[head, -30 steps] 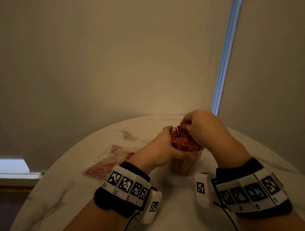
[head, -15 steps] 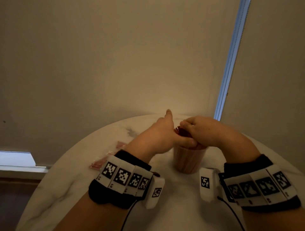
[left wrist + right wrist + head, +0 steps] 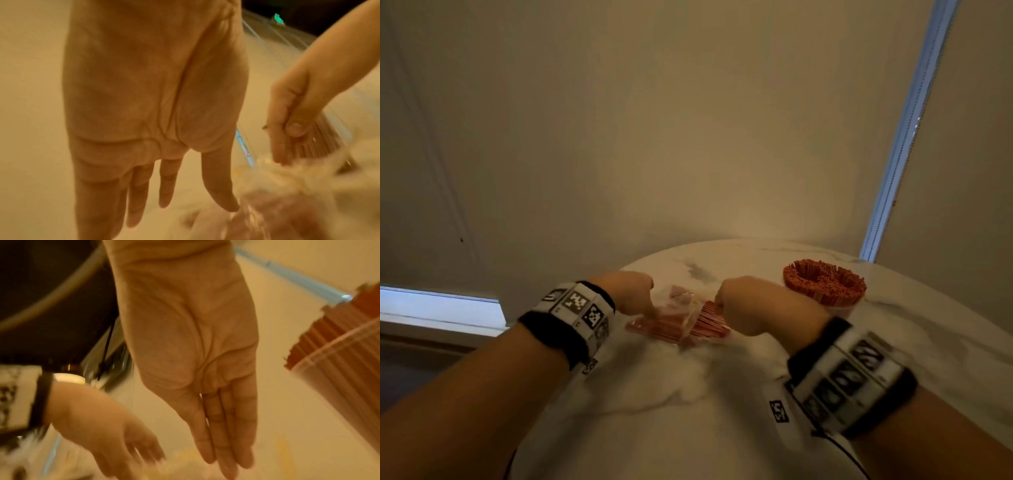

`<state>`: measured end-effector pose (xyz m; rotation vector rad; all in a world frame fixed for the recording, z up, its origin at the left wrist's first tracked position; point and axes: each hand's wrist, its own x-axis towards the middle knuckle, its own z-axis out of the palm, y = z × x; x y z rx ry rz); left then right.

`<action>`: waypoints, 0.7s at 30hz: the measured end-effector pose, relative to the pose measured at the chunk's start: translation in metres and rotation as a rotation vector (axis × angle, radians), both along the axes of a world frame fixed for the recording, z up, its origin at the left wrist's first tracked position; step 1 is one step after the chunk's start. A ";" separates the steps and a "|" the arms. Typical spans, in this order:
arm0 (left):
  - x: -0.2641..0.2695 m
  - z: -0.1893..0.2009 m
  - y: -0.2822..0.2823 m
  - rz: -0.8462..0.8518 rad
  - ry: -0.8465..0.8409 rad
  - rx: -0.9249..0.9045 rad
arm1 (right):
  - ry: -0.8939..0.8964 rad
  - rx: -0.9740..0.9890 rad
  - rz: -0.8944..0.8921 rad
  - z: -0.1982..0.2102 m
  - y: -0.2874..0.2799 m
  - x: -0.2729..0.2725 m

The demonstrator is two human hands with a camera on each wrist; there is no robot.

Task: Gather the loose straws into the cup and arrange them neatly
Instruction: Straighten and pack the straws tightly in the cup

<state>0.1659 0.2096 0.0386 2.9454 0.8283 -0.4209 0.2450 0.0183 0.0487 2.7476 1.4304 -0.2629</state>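
**Going back to the bag for more straws**

The cup [image 3: 825,291] is sitting upright on the marble table [image 3: 688,394], well off to the right of both hands, already packed tight with red straws whose tops are poking up past the rim. My guess is it's parked over there so it isn't getting knocked while the rest get collected.

Those remaining straws [image 3: 709,322] are lying flat in a crinkly clear plastic bag [image 3: 664,322] between the two hands, fanning out of its open end toward the right.

The left hand [image 3: 635,293] is reaching down at the bag's left end with fingers straight and relaxed, a fingertip just touching the plastic, probably to pin it in place. The right hand [image 3: 743,305] is right at the fanned straw ends. From the left wrist view it's looking like thumb and forefinger are pinching together there, but the right wrist view shows straight fingers, so I can't tell if it's actually gripping anything.
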 end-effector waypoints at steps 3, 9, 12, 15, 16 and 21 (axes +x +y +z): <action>0.003 -0.024 0.006 -0.087 0.065 0.018 | -0.044 -0.070 -0.010 -0.022 0.030 0.010; 0.013 -0.041 0.005 -0.137 0.077 0.010 | -0.161 -0.047 0.054 -0.045 0.049 0.018; 0.016 -0.042 0.005 -0.119 0.080 0.007 | -0.138 -0.092 0.027 -0.051 0.051 0.018; 0.017 -0.043 0.005 -0.114 0.077 0.015 | -0.121 -0.144 -0.031 -0.054 0.052 0.017; 0.017 -0.043 0.005 -0.111 0.072 0.017 | -0.124 -0.145 -0.055 -0.054 0.051 0.016; 0.014 -0.041 0.004 -0.095 0.060 0.042 | -0.143 -0.147 -0.065 -0.053 0.035 0.014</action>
